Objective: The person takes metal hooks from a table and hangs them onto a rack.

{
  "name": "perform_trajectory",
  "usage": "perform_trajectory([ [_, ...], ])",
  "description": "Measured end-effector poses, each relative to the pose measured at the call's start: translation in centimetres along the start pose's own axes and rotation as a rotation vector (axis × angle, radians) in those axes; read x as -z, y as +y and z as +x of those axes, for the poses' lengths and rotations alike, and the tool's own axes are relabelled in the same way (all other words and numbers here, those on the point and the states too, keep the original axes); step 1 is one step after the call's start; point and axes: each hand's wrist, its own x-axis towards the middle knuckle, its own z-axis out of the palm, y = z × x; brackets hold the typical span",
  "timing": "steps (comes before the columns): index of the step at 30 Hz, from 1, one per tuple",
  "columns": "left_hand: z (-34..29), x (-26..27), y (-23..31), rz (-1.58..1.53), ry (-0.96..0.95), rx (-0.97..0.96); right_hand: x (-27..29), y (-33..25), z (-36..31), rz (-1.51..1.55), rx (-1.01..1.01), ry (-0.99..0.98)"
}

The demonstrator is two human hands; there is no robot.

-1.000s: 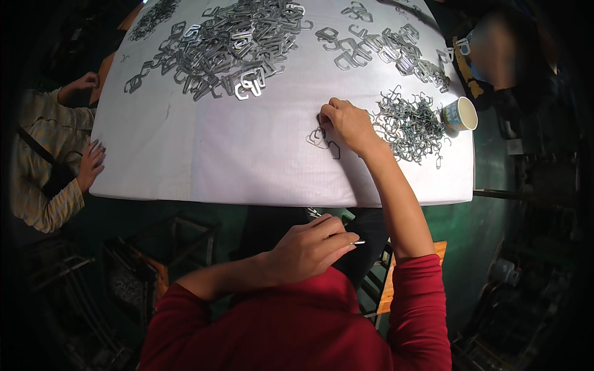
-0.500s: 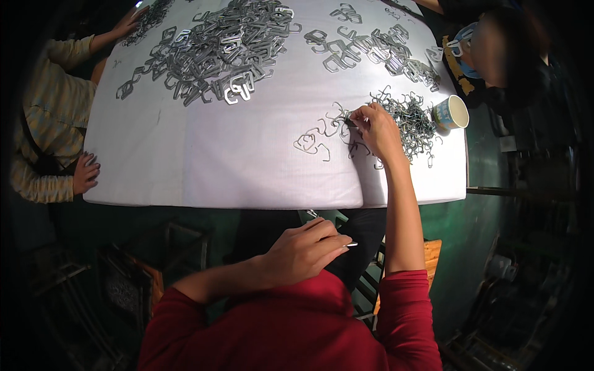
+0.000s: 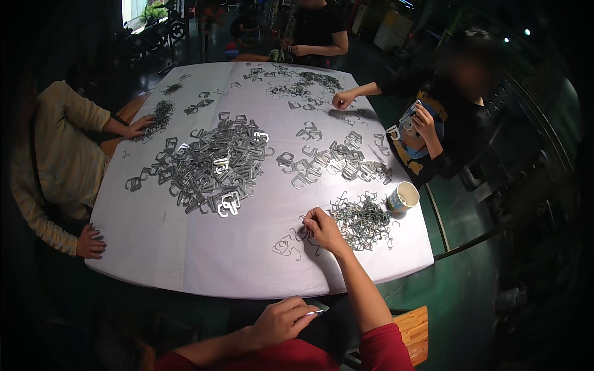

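Observation:
My left hand (image 3: 286,319) is closed just below the table's near edge, and a small shiny metal piece (image 3: 315,312) pokes out between its thumb and fingers. The rest of that piece is hidden. My right hand (image 3: 324,231) reaches over the table with fingertips pinched, and a thin bent wire piece (image 3: 303,218) shows at them. Several loose bent wires (image 3: 286,245) lie to the left of this hand. To its right spreads a pile of small dark wire hooks (image 3: 361,224). A paper cup (image 3: 403,196) stands tilted at the pile's far right.
A large heap of flat metal buckles (image 3: 213,164) covers the middle left of the white table (image 3: 241,260), with a smaller group of buckles (image 3: 337,157) farther right. People sit at the left and right sides, another at the far end. A wooden stool (image 3: 411,334) is at my right.
The view has tilted up and shows the table's far side. My right hand has shifted slightly left over the loose wires. My left hand stays closed below the table edge.

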Motion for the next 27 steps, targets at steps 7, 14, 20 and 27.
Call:
perform_trajectory([
  [7, 0.4, -0.7, 0.1, 0.037, 0.049, -0.075, 2.2, -6.2, -12.9, 0.636, -0.015, 0.217],
  [14, 0.9, -0.8, 0.7, 0.019, 0.048, -0.029, 0.3, -8.3, -22.3, 0.691, -0.096, 0.327],
  [20, 1.4, -1.0, 1.2, 0.045, 0.067, -0.101, -1.2, -7.9, -22.8, 0.635, -0.081, 0.483],
  [27, 1.6, -0.3, 1.8, 0.1, -0.019, -0.103, -2.2, -8.7, -22.8, 0.616, 0.01, 0.609],
])
